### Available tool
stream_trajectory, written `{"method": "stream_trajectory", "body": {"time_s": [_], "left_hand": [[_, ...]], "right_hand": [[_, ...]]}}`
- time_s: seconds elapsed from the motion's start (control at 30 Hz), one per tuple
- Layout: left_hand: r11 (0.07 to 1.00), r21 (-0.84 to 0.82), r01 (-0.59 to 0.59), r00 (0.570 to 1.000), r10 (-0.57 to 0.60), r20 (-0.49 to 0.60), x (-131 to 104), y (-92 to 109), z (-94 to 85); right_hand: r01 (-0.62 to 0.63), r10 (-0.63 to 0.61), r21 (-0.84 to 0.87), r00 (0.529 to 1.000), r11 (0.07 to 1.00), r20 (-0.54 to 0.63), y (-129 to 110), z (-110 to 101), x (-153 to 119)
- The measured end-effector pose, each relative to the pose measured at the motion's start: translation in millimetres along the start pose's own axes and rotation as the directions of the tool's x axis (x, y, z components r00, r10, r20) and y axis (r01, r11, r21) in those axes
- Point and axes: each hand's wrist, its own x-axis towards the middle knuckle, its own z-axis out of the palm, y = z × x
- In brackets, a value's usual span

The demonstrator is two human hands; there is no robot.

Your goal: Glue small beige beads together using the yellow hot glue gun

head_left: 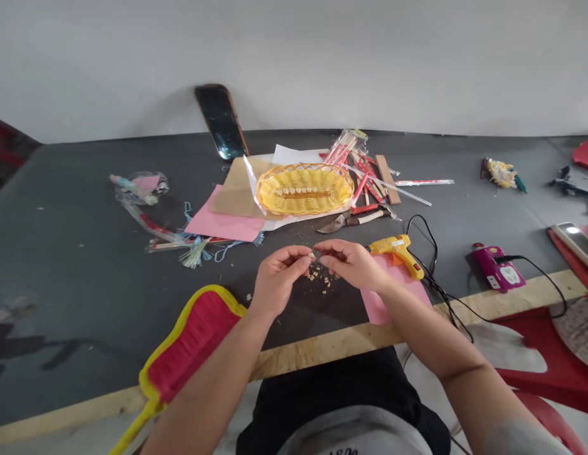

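My left hand (282, 275) is closed in a pinch on a small pale piece (312, 255) above the dark table. Close beside it on the right, my right hand (351, 262) has its thumb and fingers pressed together; whatever lies between them is too small to make out. Below the hands, several small tan pieces (325, 279) are scattered. Beyond them stands a yellow woven basket (306, 203) with a stick bearing a row of small pale pieces (298, 191). Pruning shears (353, 220) lie in front of the basket. A yellow glue gun (399, 253) rests right of my right hand.
Pink paper (227, 218), tassels (196, 253) and a phone (221, 123) are at the left. A red and yellow fan-shaped item (196, 335) overlaps the front edge. A purple box (500, 268) with a black cord sits at the right.
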Motion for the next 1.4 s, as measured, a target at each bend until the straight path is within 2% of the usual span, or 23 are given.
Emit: {"method": "stream_trajectory", "body": {"time_s": [0.17,0.3,0.43,0.63,0.77,0.93,1.07,1.23,1.4], "left_hand": [[0.999,0.051,-0.008,1.0,0.007,0.015,-1.1,-4.0,-3.7],[0.997,0.076,-0.004,1.0,0.003,0.016,-2.0,-4.9,-4.6],[0.997,0.071,0.01,1.0,-0.01,-0.001,-2.1,-3.2,-2.9],[0.999,0.041,0.0,1.0,0.001,-0.029,-1.5,-1.4,-2.0],[0.999,0.048,-0.005,1.0,0.006,-0.02,-2.2,-1.9,-2.2],[0.999,0.053,-0.007,1.0,0.007,-0.011,-2.6,-2.8,-2.7],[0.996,0.086,-0.014,1.0,0.016,-0.016,-2.0,-4.9,-4.5],[0.995,0.093,-0.032,0.999,0.031,0.008,-2.0,-7.5,-5.7],[0.995,0.101,-0.025,1.0,0.023,0.021,-2.7,-6.7,-5.3]], "right_hand": [[0.026,-0.027,0.036,0.999,0.999,0.017,-2.2,8.8,-2.4],[0.002,-0.002,-0.001,0.999,1.0,-0.052,-2.0,11.0,-2.9],[0.053,-0.06,-0.082,0.995,0.995,-0.079,-3.8,10.4,-4.0],[0.128,-0.127,-0.005,0.976,0.992,-0.174,-2.5,7.9,-5.3],[0.106,-0.104,-0.008,0.963,0.994,-0.249,2.7,5.3,-5.9],[0.084,-0.068,0.054,0.968,0.995,-0.24,3.9,6.7,-5.6],[0.091,-0.097,-0.038,0.97,0.995,-0.224,2.1,9.7,-5.6],[0.187,-0.223,-0.179,0.953,0.966,-0.207,4.3,11.3,-5.8],[0.282,-0.315,-0.199,0.937,0.938,-0.155,7.3,12.7,-5.4]]}}
